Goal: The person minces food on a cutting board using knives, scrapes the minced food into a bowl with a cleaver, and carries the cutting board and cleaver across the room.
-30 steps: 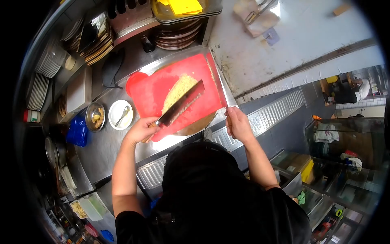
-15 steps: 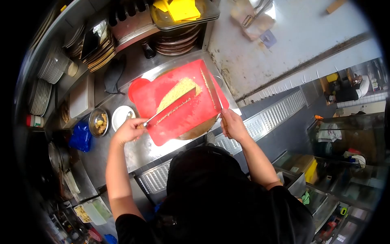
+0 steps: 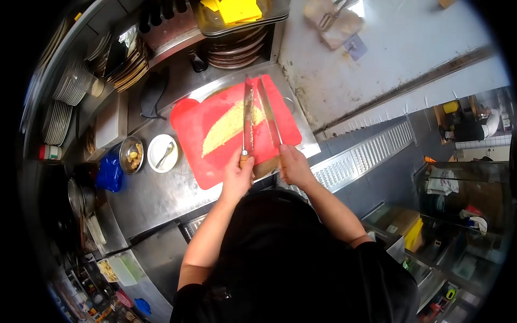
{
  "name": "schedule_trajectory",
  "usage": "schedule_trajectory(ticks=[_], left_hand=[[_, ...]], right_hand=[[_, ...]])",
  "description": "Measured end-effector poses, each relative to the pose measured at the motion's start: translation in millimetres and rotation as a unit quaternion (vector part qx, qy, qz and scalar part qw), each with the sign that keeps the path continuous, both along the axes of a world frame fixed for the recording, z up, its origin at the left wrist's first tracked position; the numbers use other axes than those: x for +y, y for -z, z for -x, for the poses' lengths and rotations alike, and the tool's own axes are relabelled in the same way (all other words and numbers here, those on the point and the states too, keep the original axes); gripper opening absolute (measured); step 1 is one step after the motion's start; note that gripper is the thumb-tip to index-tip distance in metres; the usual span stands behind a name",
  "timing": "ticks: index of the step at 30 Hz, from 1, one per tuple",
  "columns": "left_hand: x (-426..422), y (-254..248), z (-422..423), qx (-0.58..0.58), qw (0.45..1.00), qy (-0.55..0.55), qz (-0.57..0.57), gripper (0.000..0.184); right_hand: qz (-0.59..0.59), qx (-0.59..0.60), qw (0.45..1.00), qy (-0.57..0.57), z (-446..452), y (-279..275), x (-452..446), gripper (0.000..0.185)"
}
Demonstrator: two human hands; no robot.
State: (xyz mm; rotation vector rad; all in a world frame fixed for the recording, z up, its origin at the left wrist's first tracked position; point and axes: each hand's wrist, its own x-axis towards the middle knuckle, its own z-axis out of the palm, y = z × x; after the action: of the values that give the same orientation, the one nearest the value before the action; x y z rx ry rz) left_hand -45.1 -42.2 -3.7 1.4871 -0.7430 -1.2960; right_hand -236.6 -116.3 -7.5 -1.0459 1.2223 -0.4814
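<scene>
My left hand (image 3: pixel 237 175) is wrapped round the wooden handle of one knife (image 3: pixel 247 124), whose blade points away from me over the chopped food. My right hand (image 3: pixel 295 167) grips a second knife (image 3: pixel 271 114), its blade beside the first, with a narrow gap between them. Both blades are over a red cutting board (image 3: pixel 199 172). Finely chopped yellowish food (image 3: pixel 223 129) lies on the board in a long heap, with bits scattered along the blades. Part of the heap's right end is hidden by the blades.
Left of the board are a white bowl (image 3: pixel 162 153) with a spoon, a metal bowl (image 3: pixel 131 155) of yellowish pieces and a blue bag (image 3: pixel 109 172). Plates (image 3: pixel 237 54) and a tray (image 3: pixel 269 13) stand behind. A person (image 3: pixel 491 123) is far right.
The left knife has swung from lying diagonally across the board to pointing away, near the right knife. My left hand has moved right. The heap's right part is now between and under the blades.
</scene>
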Motion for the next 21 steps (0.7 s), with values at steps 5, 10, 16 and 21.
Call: schedule_trajectory(ticks=[5,10,16,21], left_hand=[[-10.1,2.1,8.4,-0.027,0.999,0.007,-0.030,0.048],[-9.2,7.4,18.5,-0.063,0.997,-0.014,-0.037,0.048],[-5.2,7.5,21.6,-0.125,0.992,-0.007,0.005,0.046],[-4.7,3.8,18.8,-0.168,0.986,-0.014,0.004,0.042]], right_hand=[[0.006,-0.004,1.000,-0.022,0.2,-7.3,0.8,0.045],[0.014,0.006,0.999,-0.035,2.0,-3.9,1.4,0.045],[0.017,0.009,0.999,-0.044,4.3,-4.7,-2.5,0.045],[0.000,-0.001,0.999,-0.037,6.6,-13.5,-3.4,0.044]])
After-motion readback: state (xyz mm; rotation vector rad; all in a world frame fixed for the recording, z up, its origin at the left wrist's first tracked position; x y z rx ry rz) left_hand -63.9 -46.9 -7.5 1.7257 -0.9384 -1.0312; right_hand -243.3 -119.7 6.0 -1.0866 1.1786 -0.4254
